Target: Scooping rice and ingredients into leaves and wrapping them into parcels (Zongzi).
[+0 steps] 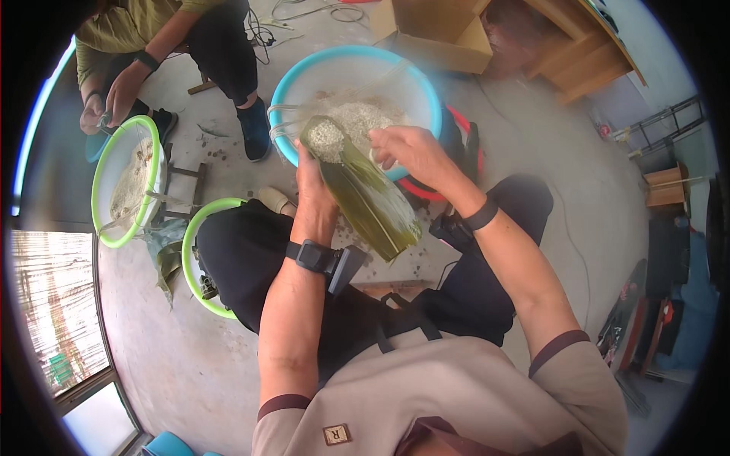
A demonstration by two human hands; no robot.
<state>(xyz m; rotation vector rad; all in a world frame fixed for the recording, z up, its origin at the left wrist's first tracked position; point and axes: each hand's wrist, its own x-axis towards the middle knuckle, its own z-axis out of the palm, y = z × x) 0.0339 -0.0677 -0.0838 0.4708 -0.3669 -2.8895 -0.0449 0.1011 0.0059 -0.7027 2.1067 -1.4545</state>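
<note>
My left hand (315,185) holds a long green leaf (368,196) from beneath, its top end curled into a cup filled with white rice grains (327,139). The rest of the leaf slopes down to the right over my lap. To the right of the cup is my right hand (408,149), fingers bent, above the near right part of a blue-rimmed basin (434,94). Whether its fingertips hold anything is hard to tell. More rice (362,121) lies in that basin, and pale strings (279,121) hang over its left rim.
At the upper left a co-worker's hands (117,100) are over a green-rimmed basin (96,188) of rice. Another green-rimmed basin (197,290) stands beside my left knee. A cardboard box (445,48) lies beyond the blue-rimmed basin, and a cable (570,233) crosses the floor at right.
</note>
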